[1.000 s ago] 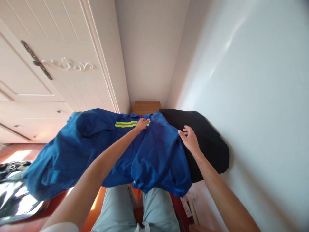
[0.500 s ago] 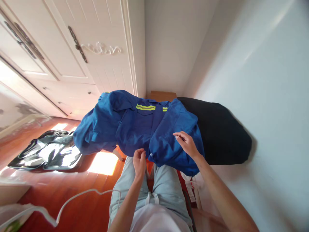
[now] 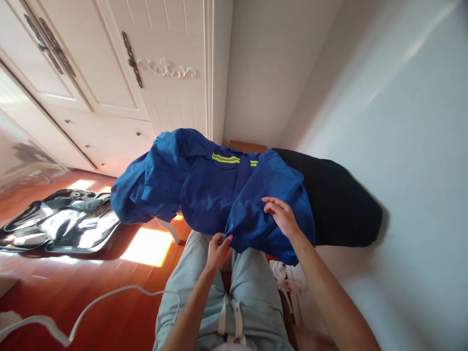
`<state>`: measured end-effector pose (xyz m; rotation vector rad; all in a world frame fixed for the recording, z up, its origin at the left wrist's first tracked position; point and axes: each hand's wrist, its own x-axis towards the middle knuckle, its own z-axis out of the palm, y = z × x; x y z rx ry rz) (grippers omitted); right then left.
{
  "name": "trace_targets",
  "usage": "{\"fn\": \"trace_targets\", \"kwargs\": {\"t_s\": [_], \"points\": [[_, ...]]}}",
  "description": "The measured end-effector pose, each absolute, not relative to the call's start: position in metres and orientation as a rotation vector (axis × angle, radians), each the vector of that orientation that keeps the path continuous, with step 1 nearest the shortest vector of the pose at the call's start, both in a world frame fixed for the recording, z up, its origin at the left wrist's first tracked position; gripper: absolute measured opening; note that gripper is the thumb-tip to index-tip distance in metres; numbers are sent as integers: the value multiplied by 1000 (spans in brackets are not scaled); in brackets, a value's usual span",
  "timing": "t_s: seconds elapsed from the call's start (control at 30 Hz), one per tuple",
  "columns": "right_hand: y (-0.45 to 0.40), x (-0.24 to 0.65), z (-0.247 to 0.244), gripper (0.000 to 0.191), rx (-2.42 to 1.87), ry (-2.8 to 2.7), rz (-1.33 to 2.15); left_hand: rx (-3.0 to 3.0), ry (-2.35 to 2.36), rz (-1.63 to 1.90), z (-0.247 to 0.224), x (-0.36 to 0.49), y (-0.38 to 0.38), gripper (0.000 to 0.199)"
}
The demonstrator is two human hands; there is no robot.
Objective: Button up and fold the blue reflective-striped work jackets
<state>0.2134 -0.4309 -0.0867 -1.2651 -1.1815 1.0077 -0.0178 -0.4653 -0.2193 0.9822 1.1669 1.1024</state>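
Note:
A blue jacket point(image 3: 208, 190) with yellow reflective stripes lies spread over a black board point(image 3: 340, 200) in front of me. At the jacket's near edge, my left hand point(image 3: 219, 247) pinches the blue fabric between thumb and fingers, beside the sleeve that lies across the front. My right hand point(image 3: 280, 214) is over the right part of the jacket, fingers curled loosely and thumb side toward the left; whether it grips any cloth is not clear.
White cabinets point(image 3: 161, 97) stand at the back left, and a pale wall point(image 3: 409, 146) rises on the right. An open suitcase point(image 3: 69, 224) lies on the wooden floor at left. A white cord point(image 3: 109, 292) runs along the lower left toward my legs.
My left hand has shifted right and slightly forward onto the fabric edge near the sleeve and now pinches it. My right hand stays over the jacket. The camera view has turned slightly.

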Motion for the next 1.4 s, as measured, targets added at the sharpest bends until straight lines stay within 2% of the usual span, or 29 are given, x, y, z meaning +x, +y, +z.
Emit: {"fn": "trace_targets", "kwargs": {"t_s": [0.2,0.33,0.43,0.63,0.77,0.9,1.0,1.1,1.17,1.27,1.4], "points": [[-422,219,-95,23,-972,-889,1208,697,1009,1106,-229,-29,-478,46],[-423,220,-96,20,-894,-823,1260,669,1108,1076,-237,-34,-479,51],[-426,216,-94,23,-897,-803,1293,700,1237,1207,-228,-45,-474,51],[-427,213,-96,28,-988,-805,1239,826,1363,1555,-154,-93,-451,39],[-422,215,-101,37,-1112,-867,1276,845,1459,1823,-100,-141,-435,37],[-419,213,-97,43,-1183,-839,1303,781,1654,2007,-72,-188,-408,38],[-419,209,-92,44,-1232,-817,1285,924,1923,1878,-68,-212,-378,51],[-420,203,-90,44,-1271,-779,1235,1250,2160,1509,-66,-224,-347,72],[-421,200,-86,43,-1297,-774,1209,1442,2196,1287,-62,-230,-331,79],[-418,197,-73,43,-1326,-829,1224,1509,2119,1127,-48,-241,-319,71],[-396,194,-43,38,-1281,-903,1232,1196,1715,1191,-17,-258,-319,40]]}}
